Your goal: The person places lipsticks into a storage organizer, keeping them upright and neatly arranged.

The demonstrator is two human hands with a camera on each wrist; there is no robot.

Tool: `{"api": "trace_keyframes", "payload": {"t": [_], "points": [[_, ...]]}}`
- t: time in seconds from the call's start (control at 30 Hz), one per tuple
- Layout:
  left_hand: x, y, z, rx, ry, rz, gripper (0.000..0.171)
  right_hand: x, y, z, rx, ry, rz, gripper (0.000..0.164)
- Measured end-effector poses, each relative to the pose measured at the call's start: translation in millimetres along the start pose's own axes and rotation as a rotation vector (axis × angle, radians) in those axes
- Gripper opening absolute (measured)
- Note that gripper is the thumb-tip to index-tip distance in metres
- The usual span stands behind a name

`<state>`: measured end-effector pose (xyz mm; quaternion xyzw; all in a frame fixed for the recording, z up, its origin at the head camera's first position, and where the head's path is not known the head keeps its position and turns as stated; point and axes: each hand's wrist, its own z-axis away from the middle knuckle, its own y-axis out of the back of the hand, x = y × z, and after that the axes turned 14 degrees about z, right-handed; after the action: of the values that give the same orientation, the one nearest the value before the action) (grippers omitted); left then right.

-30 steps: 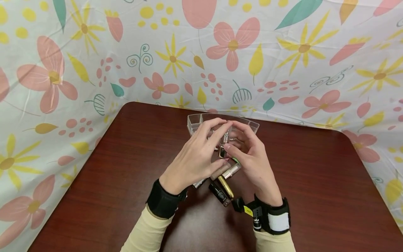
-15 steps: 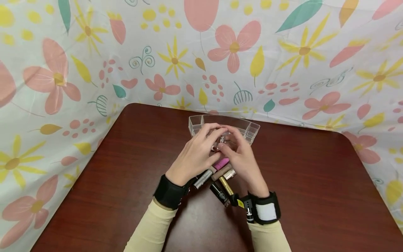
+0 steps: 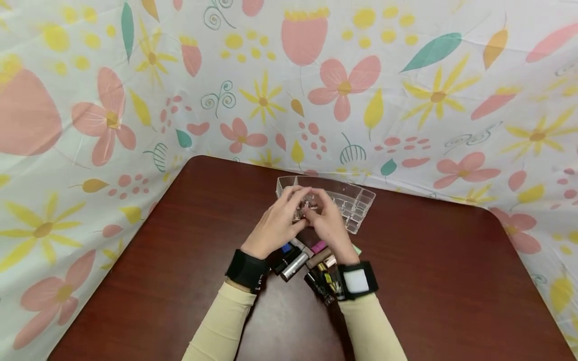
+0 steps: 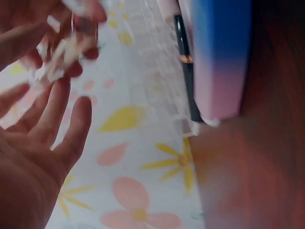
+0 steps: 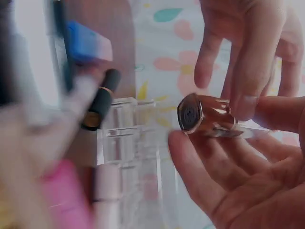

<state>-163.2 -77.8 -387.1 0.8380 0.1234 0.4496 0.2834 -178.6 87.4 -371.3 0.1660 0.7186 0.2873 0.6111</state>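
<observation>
A lipstick (image 5: 214, 114) with a shiny rose-gold base and dark round bottom is held above the near side of the clear organizer (image 3: 347, 189). My right hand (image 3: 331, 228) grips it, thumb against the fingers. The left hand (image 3: 274, 225) faces it from the other side; in the right wrist view one straight left finger touches the tube while the left thumb stays apart. Below the hands lie a silver tube (image 3: 293, 266), a pink tube (image 3: 318, 246), a brownish tube (image 3: 318, 257) and a black tube (image 3: 318, 288). Fingers partly hide the lipstick in the head view.
A blue-to-pink item (image 4: 221, 62) and a slim black tube with a gold ring (image 4: 186, 71) appear near the organizer. Brown tabletop (image 3: 442, 281) surrounds the pile. A flowered cloth (image 3: 253, 60) hangs behind the table's back edge.
Both hands have shifted slightly left with the lipstick, which has tipped from near upright. The right hand moved closer to the left, uncovering more of the organizer. The head view has tilted upward.
</observation>
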Motion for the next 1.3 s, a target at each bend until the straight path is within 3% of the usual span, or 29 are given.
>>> {"api": "trace_keyframes", "payload": {"t": [0.13, 0.23, 0.33, 0.63, 0.83, 1.1, 1.3], "points": [[-21.3, 0.2, 8.4, 0.047, 0.153, 0.041, 0.077, -4, -8, -36, 0.031, 0.096, 0.073, 0.039], [-37.2, -3.2, 16.8, 0.009, 0.296, 0.042, 0.073, 0, -16, -54, 0.014, 0.124, 0.085, 0.037], [-46.8, -8.5, 20.3, -0.052, 0.369, 0.045, 0.070, 6, -21, -64, 0.023, 0.125, 0.125, 0.034], [-45.2, -10.3, 15.5, -0.157, 0.414, 0.034, 0.069, 15, -26, -68, 0.050, 0.105, 0.115, 0.028], [-43.1, -4.6, 16.0, -0.152, 0.422, 0.061, 0.066, 13, -29, -67, 0.047, 0.116, 0.105, 0.025], [-44.0, 0.4, 15.8, -0.144, 0.430, 0.066, 0.067, 14, -35, -66, 0.045, 0.078, 0.169, 0.026], [-45.7, 5.2, 14.5, -0.138, 0.425, 0.061, 0.067, 13, -39, -71, 0.060, 0.113, 0.199, 0.027]]}}
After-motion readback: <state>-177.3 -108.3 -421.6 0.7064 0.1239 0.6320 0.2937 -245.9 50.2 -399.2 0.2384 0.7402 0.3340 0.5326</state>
